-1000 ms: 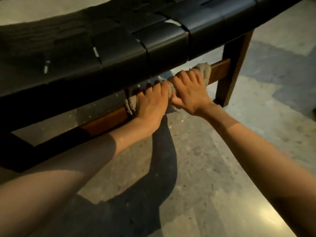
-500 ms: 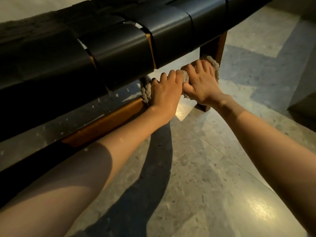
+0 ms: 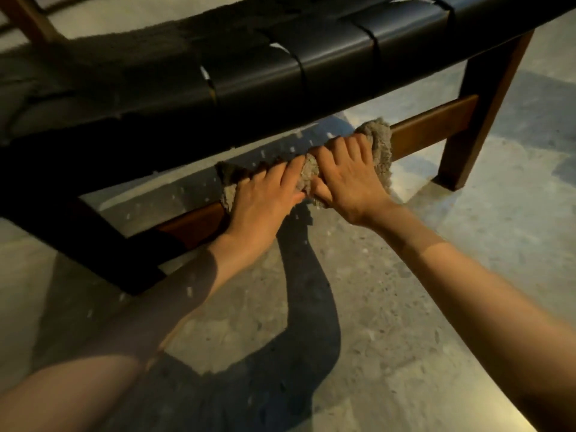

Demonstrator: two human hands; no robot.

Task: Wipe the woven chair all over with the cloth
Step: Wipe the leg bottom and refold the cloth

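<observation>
The woven chair (image 3: 311, 54) has a seat of wide black straps on a brown wooden frame. Its low wooden crossbar (image 3: 433, 126) runs under the seat toward the right leg (image 3: 480, 120). A fluffy grey cloth (image 3: 378, 145) is wrapped over the middle of that crossbar. My left hand (image 3: 265, 194) and my right hand (image 3: 349, 176) sit side by side on it, fingers curled over the top of the bar, gripping the cloth around it. The part of the bar under the cloth is hidden.
The pale speckled stone floor (image 3: 389, 307) spreads below, crossed by the shadows of my arms. The chair's dark left leg (image 3: 103, 244) stands at the left. Another wooden frame piece (image 3: 28, 20) shows at the top left.
Both hands with the cloth have slid left along the crossbar, away from the right leg, and more bare bar shows to their right. The view has shifted too.
</observation>
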